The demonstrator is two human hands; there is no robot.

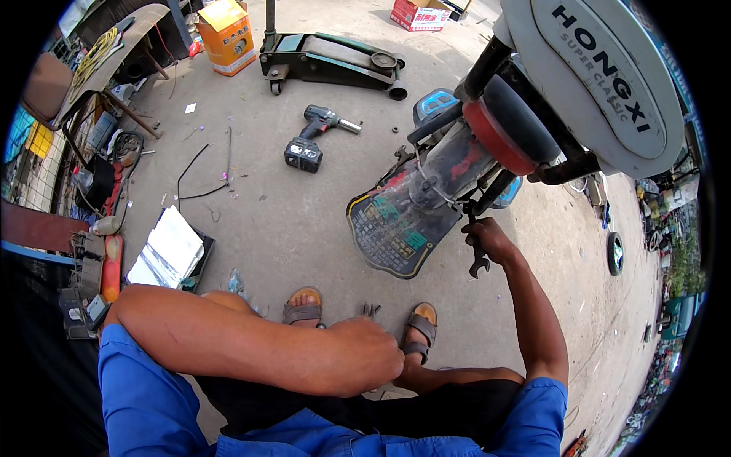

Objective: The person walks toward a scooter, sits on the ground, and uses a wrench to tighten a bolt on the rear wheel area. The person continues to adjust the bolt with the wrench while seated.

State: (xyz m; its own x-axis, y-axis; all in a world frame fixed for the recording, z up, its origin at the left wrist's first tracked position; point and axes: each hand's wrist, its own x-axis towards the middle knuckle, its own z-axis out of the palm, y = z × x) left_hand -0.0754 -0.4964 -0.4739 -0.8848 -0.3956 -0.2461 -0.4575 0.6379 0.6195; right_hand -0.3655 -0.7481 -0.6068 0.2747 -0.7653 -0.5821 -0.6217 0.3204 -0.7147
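My right hand (489, 238) is closed around an open-end wrench (477, 255), its jaw hanging below the fingers. The hand is up against the lower frame at the rear of a two-wheeler. A clear and black mudguard flap (403, 236) hangs just left of it, beneath a red and dark rear light (499, 137). Over my knees, my left hand (364, 354) is closed in a fist. Grey metal jaws, like those of pliers (371, 310), show just beyond its knuckles. Whether the fist grips them is hidden.
A cordless impact wrench (320, 133) lies on the concrete, with a floor jack (331, 65) behind. An orange carton (227, 38) stands beyond. Loose white sheets (167, 247) lie at left, near a cluttered bench (110, 57). A white top box (601, 84) overhangs at right.
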